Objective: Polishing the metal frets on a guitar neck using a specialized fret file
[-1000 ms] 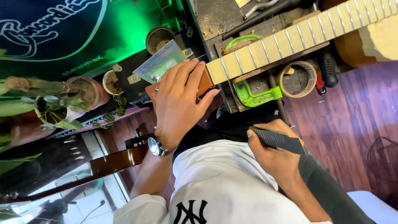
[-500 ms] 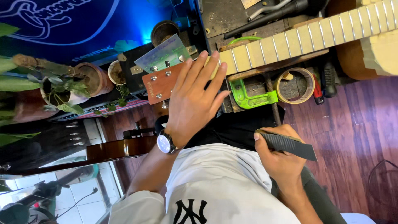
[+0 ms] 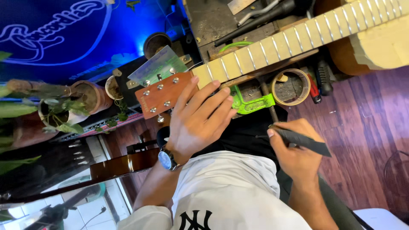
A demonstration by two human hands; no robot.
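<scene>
Since half a second earlier, the left hand [image 3: 198, 121] had slid down toward 7 o'clock, uncovering more of the brown guitar headstock [image 3: 164, 93]. Its fingers lay spread and flat where the headstock met the pale neck [image 3: 298, 40], which ran toward 2 o'clock over the cluttered surface [image 3: 208, 21]. The right hand [image 3: 296, 155] was closed around a dark flat tool [image 3: 304, 140], perhaps a file.

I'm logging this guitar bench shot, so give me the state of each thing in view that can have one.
Left hand: open, fingers spread, resting on the headstock.
Right hand: closed in a grip on the dark flat tool.
Headstock: bare tuner posts, no strings visible.
Guitar neck: lying across the bench, frets up.
Dark flat tool: held off the neck.
Green clamp: lying on the bench.
Tape roll: lying flat.
</scene>
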